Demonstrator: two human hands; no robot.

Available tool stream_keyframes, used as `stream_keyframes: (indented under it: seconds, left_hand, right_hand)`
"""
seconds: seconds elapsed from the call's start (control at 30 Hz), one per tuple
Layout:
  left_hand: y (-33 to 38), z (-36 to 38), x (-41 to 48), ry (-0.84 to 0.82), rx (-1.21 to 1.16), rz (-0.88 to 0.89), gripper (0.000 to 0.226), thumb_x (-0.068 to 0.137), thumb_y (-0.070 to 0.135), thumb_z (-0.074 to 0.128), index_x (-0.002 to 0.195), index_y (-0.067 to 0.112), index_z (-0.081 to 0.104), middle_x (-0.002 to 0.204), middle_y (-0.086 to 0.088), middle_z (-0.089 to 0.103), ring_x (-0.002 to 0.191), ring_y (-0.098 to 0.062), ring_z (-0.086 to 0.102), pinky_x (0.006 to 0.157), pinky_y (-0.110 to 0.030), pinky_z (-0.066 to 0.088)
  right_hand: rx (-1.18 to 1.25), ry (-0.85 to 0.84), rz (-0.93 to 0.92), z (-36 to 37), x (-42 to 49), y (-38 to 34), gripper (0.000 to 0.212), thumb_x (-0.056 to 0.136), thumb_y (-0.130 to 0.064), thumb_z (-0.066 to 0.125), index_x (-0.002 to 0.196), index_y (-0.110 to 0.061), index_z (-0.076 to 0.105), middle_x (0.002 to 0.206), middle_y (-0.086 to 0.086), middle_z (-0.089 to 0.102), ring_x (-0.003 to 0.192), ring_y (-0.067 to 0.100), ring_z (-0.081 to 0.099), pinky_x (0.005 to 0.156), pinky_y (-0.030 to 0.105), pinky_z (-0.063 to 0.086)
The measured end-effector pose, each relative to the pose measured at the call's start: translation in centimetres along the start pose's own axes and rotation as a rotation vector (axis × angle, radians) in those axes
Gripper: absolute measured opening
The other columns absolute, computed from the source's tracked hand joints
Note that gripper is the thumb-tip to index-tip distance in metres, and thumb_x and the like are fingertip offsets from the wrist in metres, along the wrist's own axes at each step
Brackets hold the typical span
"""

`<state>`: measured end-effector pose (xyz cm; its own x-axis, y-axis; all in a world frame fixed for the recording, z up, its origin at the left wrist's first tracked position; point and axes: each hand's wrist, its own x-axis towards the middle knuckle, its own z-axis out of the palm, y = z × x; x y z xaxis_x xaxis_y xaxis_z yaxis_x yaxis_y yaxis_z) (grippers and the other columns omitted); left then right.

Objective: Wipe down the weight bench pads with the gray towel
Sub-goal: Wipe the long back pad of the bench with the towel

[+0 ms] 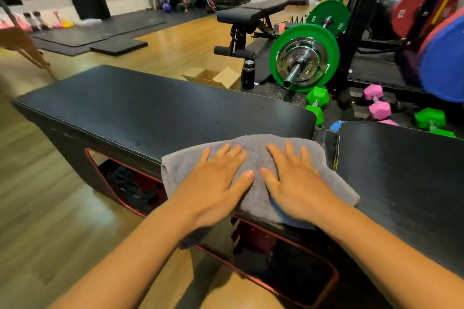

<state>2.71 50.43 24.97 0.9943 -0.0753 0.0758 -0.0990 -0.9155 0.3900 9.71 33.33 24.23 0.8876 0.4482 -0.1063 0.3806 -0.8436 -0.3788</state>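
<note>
At the long bench pad's (150, 108) five-o'clock corner, we press our left hand (213, 188) and right hand (298, 185) flat on the gray towel (256, 152), fingers straight and spread, gripping nothing; even pressure and overlapping sweeps toward ten o'clock should serve, then the second pad (401, 183) at three o'clock.

The gray terry towel (254, 154) is spread over the near edge of the black padded surface (150, 108), under the left hand (216, 183) and right hand (298, 183). A second black pad (401, 183) is set at 3 o'clock, an open cardboard box (213, 76) at 12 o'clock.
</note>
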Motion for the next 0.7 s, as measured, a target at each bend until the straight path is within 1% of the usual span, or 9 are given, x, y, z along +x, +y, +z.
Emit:
stream_keyframes:
  seconds: [0.1,0.23,0.33,0.4,0.43,0.5,0.57,0.63,0.7]
  left_hand:
    - [-2.2,-0.9,3.9,-0.112,0.023,0.044,0.070,0.093,0.058,0.019,0.153,0.022,0.009,0.161,0.007,0.003,0.147,-0.007,-0.005,0.119,-0.034,-0.007]
    - [-3.8,-1.1,7.9,-0.155,0.087,0.128,0.065,0.098,0.049,0.019,0.153,0.018,0.002,0.161,0.004,-0.003,0.147,-0.013,-0.013,0.120,-0.041,-0.006]
    - [-3.7,-0.6,8.4,-0.086,0.083,0.184,0.066,0.098,0.048,0.015,0.153,0.014,0.001,0.161,0.000,-0.007,0.145,-0.014,-0.019,0.119,-0.043,-0.007]
    - [-3.5,-0.7,7.7,0.051,0.015,0.257,0.063,0.096,0.044,0.028,0.146,0.007,0.026,0.159,-0.009,0.013,0.148,-0.021,-0.003,0.120,-0.044,0.003]
    - [-3.4,-0.9,7.5,0.128,-0.042,0.324,0.053,0.094,0.039,0.039,0.134,0.005,0.043,0.150,-0.012,0.032,0.145,-0.026,0.016,0.118,-0.045,0.014]
    - [-3.5,-1.0,7.2,0.244,-0.106,0.462,0.025,0.089,0.030,0.052,0.100,0.008,0.060,0.115,-0.008,0.057,0.114,-0.028,0.049,0.098,-0.042,0.037]
    - [-3.5,-1.4,6.9,0.242,-0.075,0.527,0.020,0.090,0.029,0.053,0.082,0.013,0.063,0.088,-0.002,0.059,0.084,-0.025,0.052,0.076,-0.039,0.040]
    - [-3.8,-1.5,5.9,0.178,-0.048,0.512,0.025,0.090,0.032,0.049,0.086,0.015,0.066,0.087,-0.001,0.063,0.081,-0.025,0.055,0.073,-0.039,0.043]
    - [-4.2,-0.6,4.0,0.105,-0.011,0.473,0.041,0.085,0.034,0.047,0.111,0.010,0.067,0.111,-0.007,0.068,0.102,-0.028,0.061,0.088,-0.041,0.042]
  right_hand:
    - [-0.058,-0.011,0.081,0.2,2.2,-0.4,0.062,0.093,-0.057,0.025,0.148,-0.049,-0.002,0.160,-0.002,-0.018,0.145,0.029,-0.022,0.114,0.064,0.005]
    - [-0.067,0.078,0.120,0.0,5.1,0.1,0.057,0.091,-0.063,0.019,0.145,-0.054,0.005,0.161,-0.007,-0.010,0.146,0.019,-0.018,0.113,0.063,0.001]
    - [-0.015,0.171,0.114,0.3,5.8,0.3,0.069,0.076,-0.074,0.009,0.142,-0.055,0.012,0.161,-0.011,-0.002,0.147,0.013,-0.013,0.115,0.061,0.003]
    - [0.067,0.307,0.098,0.6,5.2,-0.1,0.068,0.077,-0.070,0.018,0.142,-0.050,0.024,0.161,-0.009,0.008,0.148,0.012,-0.004,0.117,0.055,0.008]
    - [0.122,0.403,0.107,0.6,4.8,-0.4,0.065,0.080,-0.066,0.027,0.141,-0.045,0.035,0.158,-0.006,0.019,0.148,0.014,0.006,0.117,0.050,0.015]
    - [0.088,0.608,0.152,0.5,4.1,-1.0,0.051,0.080,-0.056,0.043,0.120,-0.029,0.059,0.137,0.002,0.046,0.130,0.023,0.036,0.103,0.043,0.036]
    - [-0.072,0.685,0.270,0.5,3.8,-1.9,0.040,0.081,-0.053,0.046,0.098,-0.022,0.066,0.109,0.005,0.056,0.102,0.032,0.048,0.080,0.042,0.044]
    - [-0.080,0.627,0.384,1.0,3.3,-2.8,0.049,0.083,-0.056,0.039,0.102,-0.022,0.068,0.108,0.010,0.059,0.095,0.041,0.052,0.076,0.045,0.048]
    - [0.000,0.486,0.474,1.8,2.5,-3.9,0.069,0.084,-0.065,0.023,0.132,-0.027,0.053,0.139,0.013,0.046,0.120,0.043,0.046,0.094,0.049,0.045]
